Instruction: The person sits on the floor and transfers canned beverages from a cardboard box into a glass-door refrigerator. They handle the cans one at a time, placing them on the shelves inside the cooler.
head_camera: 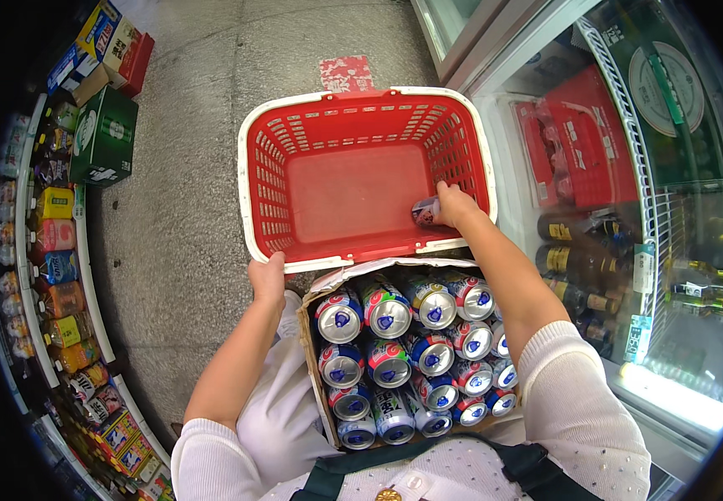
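Note:
A red plastic shopping basket point(361, 188) with a white rim lies before me, its mouth facing up. My left hand point(267, 278) grips the rim at its near left corner. Inside the basket, by the near right corner, my right hand point(457, 205) is closed around a small printed container point(426, 211), whose far side the fingers hide. Apart from that container, the basket floor shows bare. Against the basket's near side stands an open cardboard box point(314, 369) full of upright drink cans point(388, 317) with blue pull tabs.
On my right is a glass-fronted drinks cooler point(648, 206) with bottles point(577, 263) and boxed drinks. Shelves of bottled drinks point(59, 266) curve along my left. Near them, a green carton point(104, 138) sits beside other boxes point(107, 47). Grey stone-like floor point(179, 156) runs between.

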Demonstrator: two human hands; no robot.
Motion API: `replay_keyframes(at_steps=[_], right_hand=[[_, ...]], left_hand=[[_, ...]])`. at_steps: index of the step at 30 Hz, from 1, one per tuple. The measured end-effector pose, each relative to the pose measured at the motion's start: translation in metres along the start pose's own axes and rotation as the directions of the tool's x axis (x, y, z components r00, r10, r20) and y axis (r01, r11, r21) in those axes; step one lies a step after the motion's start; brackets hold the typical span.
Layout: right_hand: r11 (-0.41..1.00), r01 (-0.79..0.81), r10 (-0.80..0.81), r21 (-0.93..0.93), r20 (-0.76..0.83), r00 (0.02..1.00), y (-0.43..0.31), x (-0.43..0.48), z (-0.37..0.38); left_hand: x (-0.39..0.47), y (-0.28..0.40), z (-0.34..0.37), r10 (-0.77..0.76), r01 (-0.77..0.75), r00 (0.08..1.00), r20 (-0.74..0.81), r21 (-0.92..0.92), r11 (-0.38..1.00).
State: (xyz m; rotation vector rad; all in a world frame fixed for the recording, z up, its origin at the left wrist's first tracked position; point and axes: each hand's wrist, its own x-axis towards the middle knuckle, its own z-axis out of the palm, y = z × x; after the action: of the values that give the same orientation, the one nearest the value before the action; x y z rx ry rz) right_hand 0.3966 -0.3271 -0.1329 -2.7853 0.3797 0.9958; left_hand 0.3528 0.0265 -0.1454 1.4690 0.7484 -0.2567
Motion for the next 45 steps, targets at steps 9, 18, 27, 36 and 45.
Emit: replay_keyframes(at_steps=[9, 18, 27, 36, 45], right_hand=[[0.999, 0.051, -0.051, -0.016, -0.03, 0.998, 0.002, -0.035, -0.038], [0.85, 0.389, -0.195, 0.354, -0.475, 0.858, 0.024, -0.325, -0.099], [0.646, 0.715, -0.562, 0.268, -0.466, 0.683, 0.03, -0.632, -0.102], [0.821, -0.356, 0.457, 0.446, -0.888, -0.058, 0.2, -0.879, -0.058], [0.071, -0.801, 0.262, 0.594, -0.786, -0.56, 0.258, -0.989, 0.004]], left_hand=[[-0.001, 0.003, -0.007, -0.061, 0.052, 0.996, 0.062, 0.133, 0.99], [-0.063, 0.098, -0.025, -0.056, 0.036, 0.991, 0.123, 0.16, 0.987], [-0.284, 0.14, -0.016, 0.162, -0.068, 0.635, 0.755, -0.155, 0.986], [-0.482, 0.073, -0.005, -0.124, 0.009, 0.08, 0.989, 0.124, 0.992], [-0.57, 0.053, 0.009, -0.217, -0.152, -0.111, 0.97, 0.2, 0.968]])
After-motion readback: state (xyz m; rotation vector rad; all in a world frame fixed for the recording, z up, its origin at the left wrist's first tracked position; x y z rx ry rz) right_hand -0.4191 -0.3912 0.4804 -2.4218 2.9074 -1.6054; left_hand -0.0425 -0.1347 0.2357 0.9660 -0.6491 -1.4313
